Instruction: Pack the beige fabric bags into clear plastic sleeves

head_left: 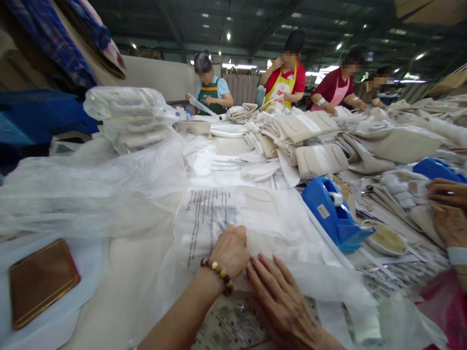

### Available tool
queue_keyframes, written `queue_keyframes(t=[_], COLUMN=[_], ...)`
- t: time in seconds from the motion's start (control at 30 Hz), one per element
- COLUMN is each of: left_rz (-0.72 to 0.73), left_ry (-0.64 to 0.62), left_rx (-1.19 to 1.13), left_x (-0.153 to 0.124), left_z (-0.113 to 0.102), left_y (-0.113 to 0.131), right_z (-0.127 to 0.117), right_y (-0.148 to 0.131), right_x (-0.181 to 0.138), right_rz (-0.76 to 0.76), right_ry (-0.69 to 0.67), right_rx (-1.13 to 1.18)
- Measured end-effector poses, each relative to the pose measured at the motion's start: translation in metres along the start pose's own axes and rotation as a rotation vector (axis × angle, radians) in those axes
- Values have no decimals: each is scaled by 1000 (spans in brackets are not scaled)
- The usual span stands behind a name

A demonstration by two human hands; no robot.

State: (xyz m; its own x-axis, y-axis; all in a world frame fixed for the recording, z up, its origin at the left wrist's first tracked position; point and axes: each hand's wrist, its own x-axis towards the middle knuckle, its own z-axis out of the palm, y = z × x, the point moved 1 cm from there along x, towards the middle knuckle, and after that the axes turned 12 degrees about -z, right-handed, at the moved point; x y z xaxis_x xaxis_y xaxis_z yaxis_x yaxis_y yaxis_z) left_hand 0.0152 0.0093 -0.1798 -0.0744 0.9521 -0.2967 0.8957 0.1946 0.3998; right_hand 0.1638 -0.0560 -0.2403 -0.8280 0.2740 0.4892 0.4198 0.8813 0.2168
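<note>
- Head view: the left hand (pixel 230 250), wearing a bead bracelet (pixel 218 273), is curled into a loose fist with its knuckles pressing down on a clear printed plastic bag (pixel 233 218) that holds a flat beige item. It clamps nothing; it only pins the film.
- The right hand (pixel 282 301) lies flat and open just beside the left, fingers spread forward on the near edge of the same bag, smoothing it against the table (pixel 120 272).
- The bag lies directly under and ahead of both hands. Its long axis appears to run away from the person toward the far side of the table, with the column of black print ahead of the left hand following that line. Which end is the open mouth cannot be told.
- Risk, as a judgement: the film is thin and slick, so uneven pressure from the two hands could wrinkle it or skew the item inside.
- Loose clear plastic (pixel 91 189) billows to the left of the left hand; it could drag in under the bag.
- A blue tape dispenser (pixel 333 214) sits near, to the right of the right hand, with a small dish (pixel 385 239) beyond it; a wide sweep could knock either.
- A co-worker's hand (pixel 450 218) works farther right; reaching there risks a collision.
</note>
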Motion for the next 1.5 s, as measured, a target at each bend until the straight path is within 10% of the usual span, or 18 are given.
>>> queue_keyframes(t=[0.17,0.3,0.47,0.7,0.97,1.5], left_rz=[251,568,583,617,-157,-252], left_ry=[45,372,546,525,486,800], left_rx=[-56,72,324,90,-455,17], left_x=[-42,-94,-116,-104,-77,-39], left_z=[-16,-30,-25,-6,-9,12], left_y=[-24,-88,-167,-161,-163,-152], right_z=[10,8,7,6,7,11], right_y=[4,9,10,11,8,5], right_x=[-15,-17,-13,-12,-9,-11], right_rz=[-45,-64,-86,-114,-109,-23], right_ry=[-102,-96,-42,-23,-28,21], right_rx=[-60,-42,-79,-122,-123,-52])
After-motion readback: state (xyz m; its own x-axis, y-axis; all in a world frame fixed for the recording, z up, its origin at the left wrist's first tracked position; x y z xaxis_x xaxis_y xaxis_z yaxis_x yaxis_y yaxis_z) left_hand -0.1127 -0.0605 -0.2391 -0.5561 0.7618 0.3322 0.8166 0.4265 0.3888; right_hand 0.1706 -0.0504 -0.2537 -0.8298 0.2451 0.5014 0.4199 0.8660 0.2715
